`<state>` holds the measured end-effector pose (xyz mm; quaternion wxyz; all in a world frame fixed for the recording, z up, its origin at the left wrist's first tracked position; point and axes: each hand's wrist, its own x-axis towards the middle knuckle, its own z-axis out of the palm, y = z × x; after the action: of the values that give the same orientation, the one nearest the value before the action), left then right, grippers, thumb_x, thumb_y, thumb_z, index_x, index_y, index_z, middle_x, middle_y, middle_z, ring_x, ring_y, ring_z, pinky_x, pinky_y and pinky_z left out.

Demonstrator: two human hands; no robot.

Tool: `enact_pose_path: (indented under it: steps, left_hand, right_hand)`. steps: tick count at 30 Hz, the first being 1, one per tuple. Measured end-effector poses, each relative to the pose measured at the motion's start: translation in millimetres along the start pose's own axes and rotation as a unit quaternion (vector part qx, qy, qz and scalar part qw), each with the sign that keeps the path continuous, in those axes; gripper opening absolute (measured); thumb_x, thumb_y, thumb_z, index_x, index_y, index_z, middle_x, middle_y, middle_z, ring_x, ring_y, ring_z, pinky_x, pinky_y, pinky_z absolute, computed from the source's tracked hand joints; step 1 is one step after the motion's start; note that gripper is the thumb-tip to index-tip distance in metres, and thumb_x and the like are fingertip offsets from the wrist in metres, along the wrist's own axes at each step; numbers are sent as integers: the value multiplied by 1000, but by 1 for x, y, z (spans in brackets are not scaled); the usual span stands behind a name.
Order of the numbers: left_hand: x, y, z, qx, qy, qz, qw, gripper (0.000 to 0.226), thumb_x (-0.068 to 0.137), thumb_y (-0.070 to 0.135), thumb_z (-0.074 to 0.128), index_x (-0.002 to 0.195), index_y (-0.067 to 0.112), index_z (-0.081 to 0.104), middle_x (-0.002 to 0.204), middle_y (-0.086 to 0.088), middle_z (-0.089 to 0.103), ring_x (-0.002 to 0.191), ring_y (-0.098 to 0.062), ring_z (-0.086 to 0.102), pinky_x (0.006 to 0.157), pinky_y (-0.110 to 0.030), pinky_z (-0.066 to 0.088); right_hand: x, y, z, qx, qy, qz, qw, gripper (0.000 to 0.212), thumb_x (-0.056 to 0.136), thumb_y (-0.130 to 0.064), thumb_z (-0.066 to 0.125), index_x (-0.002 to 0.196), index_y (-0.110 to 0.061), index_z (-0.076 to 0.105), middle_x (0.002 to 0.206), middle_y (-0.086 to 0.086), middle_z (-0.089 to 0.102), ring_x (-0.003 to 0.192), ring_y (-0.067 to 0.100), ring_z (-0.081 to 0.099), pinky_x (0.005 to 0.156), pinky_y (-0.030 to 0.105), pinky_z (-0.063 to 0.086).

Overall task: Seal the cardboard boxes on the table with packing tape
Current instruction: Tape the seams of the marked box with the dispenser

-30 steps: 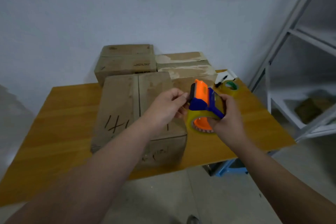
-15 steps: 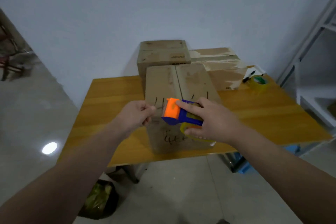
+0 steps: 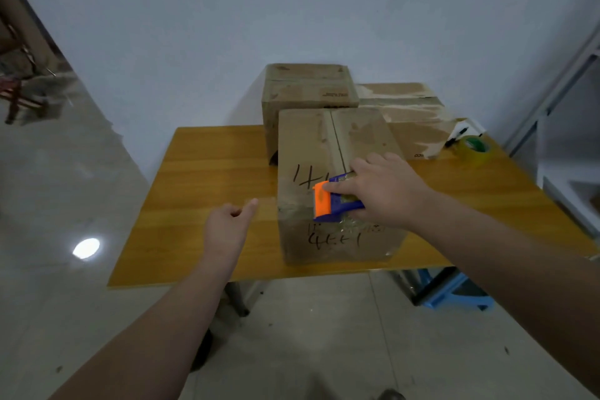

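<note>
Brown cardboard box [image 3: 324,146] with black marker scrawl on top and front: nearest of three, at about 6 o'clock on the honey-coloured wooden surface [image 3: 201,178], front face close to the near edge. Flaps down, centre seam running from 12 to 6, no tape plainly visible along it (hard to be sure in this light).

Right grip [image 3: 383,191] wrapped round the orange-and-blue plastic tape dispenser [image 3: 331,203], index finger stretched along the orange part. Dispenser head low at the box's near top edge, seemingly against it. Probably set there to anchor the tape end on the front face before a pull back along the seam.

Left grip [image 3: 227,227] at 9 o'clock of the box, pinching nothing, fingers loosely curled, thumb out. Likely waiting to steady the box; contact with the surface impossible to tell.

Card matt, scuffed, soft at the corners; a glossy patch just under the dispenser, perhaps tape. Dispenser hard and smooth.

Two more brown cardboard boxes [image 3: 308,88] behind, at 12 and 1 o'clock, the right-hand one with its top layer torn pale. Yellowish tape roll with a green core [image 3: 474,148] at 2 o'clock.
</note>
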<state>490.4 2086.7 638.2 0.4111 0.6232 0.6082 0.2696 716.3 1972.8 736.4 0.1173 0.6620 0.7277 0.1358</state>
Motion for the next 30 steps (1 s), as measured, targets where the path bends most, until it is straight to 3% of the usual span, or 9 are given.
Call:
enact_pose_path:
  steps: [4, 12, 16, 19, 21, 23, 27, 30]
  left_hand:
    - [4, -8, 7, -13, 9, 1, 1000, 41, 89, 49, 57, 64, 19, 43, 60, -1, 41, 57, -21, 40, 52, -34, 31]
    - [12, -17, 18, -22, 8, -13, 1000, 43, 90, 45, 57, 62, 16, 40, 56, -1, 37, 55, -21, 36, 54, -34, 29]
    - [13, -18, 30, -2, -39, -50, 998, 33, 92, 42, 56, 85, 10, 57, 70, -12, 53, 71, -31, 52, 66, -39, 42]
    - [14, -16, 41, -22, -81, -86, 993, 49, 92, 42, 56, 111, -3, 60, 71, -16, 57, 70, -32, 56, 62, -38, 42]
    - [16, -14, 46, -51, -111, -127, 984, 44, 91, 42, 57, 106, 1, 59, 62, -8, 46, 56, -22, 44, 49, -30, 34]
    - [19, -13, 48, -60, -135, -173, 974, 39, 90, 47, 55, 92, 8, 55, 65, -5, 41, 56, -17, 37, 45, -25, 28]
    - [18, -16, 53, -50, -158, -235, 958, 43, 93, 52, 44, 80, 12, 50, 68, -4, 45, 55, -17, 39, 48, -24, 28]
    - [14, -15, 62, -37, -139, -228, 963, 47, 94, 53, 39, 77, 10, 50, 67, -5, 47, 55, -18, 40, 50, -25, 29]
  right_hand:
    - [10, -3, -3, 5, -25, -11, 1000, 58, 89, -57, 51, 141, -47, 29, 122, 4, 50, 109, 25, 48, 86, 37, 36]
    - [21, -1, 0, 17, -60, -14, 998, 58, 89, -55, 53, 141, -48, 29, 122, 3, 50, 109, 26, 48, 87, 38, 37]
    - [26, -3, 0, 15, -75, -19, 997, 56, 89, -54, 54, 140, -50, 31, 119, 3, 49, 106, 26, 50, 84, 38, 36]
    - [27, -4, 0, 16, -77, -16, 997, 54, 88, -53, 55, 138, -49, 34, 115, 3, 50, 104, 26, 51, 83, 38, 36]
    - [27, -4, -1, 17, -78, -15, 997, 54, 88, -53, 56, 137, -48, 36, 113, 2, 50, 104, 25, 50, 83, 38, 36]
    - [27, -5, -1, 17, -77, -15, 997, 53, 88, -53, 56, 137, -47, 36, 112, 2, 50, 104, 25, 50, 83, 38, 36]
    - [29, -5, -2, 21, -81, -16, 996, 53, 88, -53, 56, 137, -48, 36, 113, 1, 50, 104, 24, 50, 84, 38, 37]
    - [29, -5, -3, 21, -83, -16, 996, 52, 88, -52, 56, 137, -48, 36, 114, 2, 51, 104, 25, 50, 85, 39, 37]
